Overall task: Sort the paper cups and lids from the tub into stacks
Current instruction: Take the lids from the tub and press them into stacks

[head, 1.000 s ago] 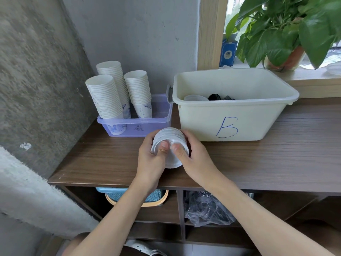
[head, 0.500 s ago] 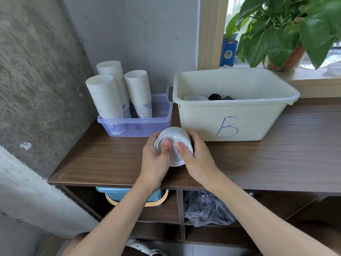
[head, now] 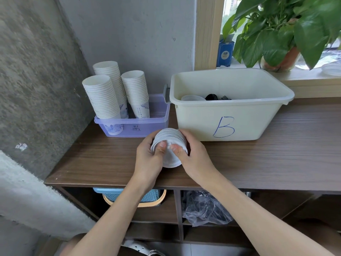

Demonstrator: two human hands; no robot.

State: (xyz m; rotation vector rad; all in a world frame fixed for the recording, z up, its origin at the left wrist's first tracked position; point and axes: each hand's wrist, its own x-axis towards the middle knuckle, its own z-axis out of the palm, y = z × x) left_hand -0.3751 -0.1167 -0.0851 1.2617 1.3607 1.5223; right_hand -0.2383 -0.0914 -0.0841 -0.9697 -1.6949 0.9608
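A stack of white lids (head: 169, 139) is held on its side just above the wooden shelf top, in front of the cream tub. My left hand (head: 149, 161) grips its left side and my right hand (head: 193, 157) grips its right side, both thumbs pressed on the nearest lid. The cream tub (head: 230, 122), marked with a blue "B", holds a white lid (head: 192, 97) and some black lids (head: 212, 97). Three tall stacks of paper cups (head: 103, 97) stand in a purple bin (head: 158, 119) at the left.
The wooden shelf top (head: 267, 159) runs right of my hands. A rough concrete wall stands at the left. A potted plant (head: 282, 34) and a blue box (head: 225, 52) sit on the windowsill. Below the shelf are a blue basket (head: 132, 196) and a plastic bag (head: 203, 207).
Both hands have carried the lid stack a little up and away from me, toward the purple bin and tub. Their grip is unchanged.
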